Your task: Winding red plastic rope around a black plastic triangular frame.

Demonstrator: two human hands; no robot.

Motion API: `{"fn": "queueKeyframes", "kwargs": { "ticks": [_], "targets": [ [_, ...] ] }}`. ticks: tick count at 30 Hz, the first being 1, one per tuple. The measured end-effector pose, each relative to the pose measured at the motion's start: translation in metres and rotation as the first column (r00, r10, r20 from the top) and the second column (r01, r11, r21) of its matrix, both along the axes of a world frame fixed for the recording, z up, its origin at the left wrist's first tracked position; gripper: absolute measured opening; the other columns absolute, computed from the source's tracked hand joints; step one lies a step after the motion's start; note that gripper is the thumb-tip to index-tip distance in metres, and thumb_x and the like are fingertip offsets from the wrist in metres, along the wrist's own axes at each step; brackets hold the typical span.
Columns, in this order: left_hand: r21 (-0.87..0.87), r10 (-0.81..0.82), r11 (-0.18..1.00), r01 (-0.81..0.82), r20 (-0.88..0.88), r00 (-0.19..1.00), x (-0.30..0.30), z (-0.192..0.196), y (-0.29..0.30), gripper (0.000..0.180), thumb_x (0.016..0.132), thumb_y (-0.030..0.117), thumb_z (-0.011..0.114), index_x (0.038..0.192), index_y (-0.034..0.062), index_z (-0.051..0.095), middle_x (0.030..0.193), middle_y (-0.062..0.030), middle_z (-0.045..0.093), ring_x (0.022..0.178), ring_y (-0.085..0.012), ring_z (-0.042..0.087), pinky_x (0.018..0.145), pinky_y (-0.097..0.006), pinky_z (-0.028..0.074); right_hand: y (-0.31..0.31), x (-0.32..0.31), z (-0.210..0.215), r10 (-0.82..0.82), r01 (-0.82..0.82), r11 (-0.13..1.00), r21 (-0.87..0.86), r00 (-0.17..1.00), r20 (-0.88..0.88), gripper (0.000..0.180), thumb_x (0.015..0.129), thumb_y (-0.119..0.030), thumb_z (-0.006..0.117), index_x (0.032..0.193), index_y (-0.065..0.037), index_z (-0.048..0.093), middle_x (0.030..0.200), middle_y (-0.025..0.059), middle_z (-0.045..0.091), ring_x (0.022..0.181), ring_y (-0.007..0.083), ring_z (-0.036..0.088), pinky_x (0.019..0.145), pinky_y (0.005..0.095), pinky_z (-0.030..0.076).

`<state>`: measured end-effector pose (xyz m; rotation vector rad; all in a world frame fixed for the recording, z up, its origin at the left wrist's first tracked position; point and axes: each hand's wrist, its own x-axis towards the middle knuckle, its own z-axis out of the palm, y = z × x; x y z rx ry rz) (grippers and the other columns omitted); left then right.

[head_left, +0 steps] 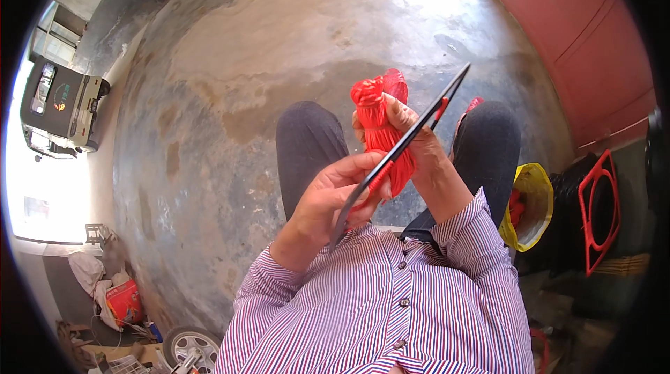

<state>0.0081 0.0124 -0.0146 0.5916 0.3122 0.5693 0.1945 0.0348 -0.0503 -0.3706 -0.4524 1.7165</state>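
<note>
My right hand (412, 138) is closed around a bundle of red plastic strips (377, 112), held upright above my knees, with its knotted top sticking out over the fingers. My left hand (333, 196) grips a long thin black strip (412, 138) with short red sections. That strip runs diagonally from my left palm up and to the right, across the bundle and my right hand. I am seated, in a striped shirt and dark trousers.
A stained concrete floor (279, 46) spreads ahead. A yellow bag (534, 199) and a red and black frame (597, 206) stand at my right. A red wall (579, 18) rises beyond. A small vehicle (59, 105) is parked far left, clutter and a wheel (188, 346) lower left.
</note>
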Motion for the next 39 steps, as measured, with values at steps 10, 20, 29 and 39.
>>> {"fn": "queueKeyframes", "kwargs": {
  "ticks": [10, 20, 29, 39],
  "targets": [
    [-0.162, -0.173, 0.963, 0.216, 0.245, 0.954, 0.012, -0.007, 0.0, 0.067, 0.097, 0.045, 0.04, 0.141, -0.0061, 0.044, 0.115, -0.0241, 0.062, 0.085, -0.0297, 0.065, 0.066, -0.031, 0.053, 0.0, 0.015, 0.024, 0.171, -0.205, 0.941, 0.269, 0.974, 0.147, 0.02, 0.095, -0.019, 0.066, 0.087, 0.0, 0.067, 0.117, 0.0154, 0.064, 0.103, 0.019, 0.061, 0.093, 0.0336, 0.05],
    [-0.35, 0.089, 0.934, -0.068, 0.045, 0.995, 0.029, -0.014, -0.014, 0.055, 0.093, 0.025, 0.054, 0.138, -0.004, 0.04, 0.128, -0.0232, 0.058, 0.113, -0.0355, 0.063, 0.098, -0.049, 0.054, 0.001, 0.016, 0.03, 0.096, -0.363, 0.826, 0.431, 0.844, 0.528, 0.021, 0.081, -0.023, 0.079, 0.083, -0.003, 0.075, 0.107, 0.0134, 0.068, 0.105, 0.0197, 0.06, 0.095, 0.0353, 0.045],
    [-0.102, 0.045, 0.994, -0.037, 0.072, 0.996, 0.01, -0.011, -0.002, 0.046, 0.083, 0.016, 0.06, 0.126, 0.0017, 0.055, 0.1, -0.0105, 0.067, 0.077, -0.0208, 0.065, 0.063, -0.032, 0.051, -0.016, 0.016, -0.025, -0.081, 0.09, 0.996, -0.017, 0.952, 0.295, 0.03, 0.091, -0.016, 0.07, 0.115, 0.0, 0.062, 0.103, 0.0047, 0.067, 0.097, 0.0141, 0.064, 0.088, 0.0279, 0.05],
    [0.096, 0.413, 0.911, -0.402, -0.229, 0.882, 0.0, 0.005, 0.001, 0.033, 0.09, 0.013, 0.066, 0.121, 0.0037, 0.058, 0.073, -0.0002, 0.053, 0.053, -0.0065, 0.04, 0.048, -0.024, 0.029, -0.049, -0.007, 0.018, -0.164, 0.076, 0.975, 0.207, 0.879, 0.447, 0.058, 0.076, -0.002, 0.081, 0.127, -0.001, 0.053, 0.124, 0.0082, 0.061, 0.113, 0.015, 0.061, 0.099, 0.0314, 0.048]
  ]
}}
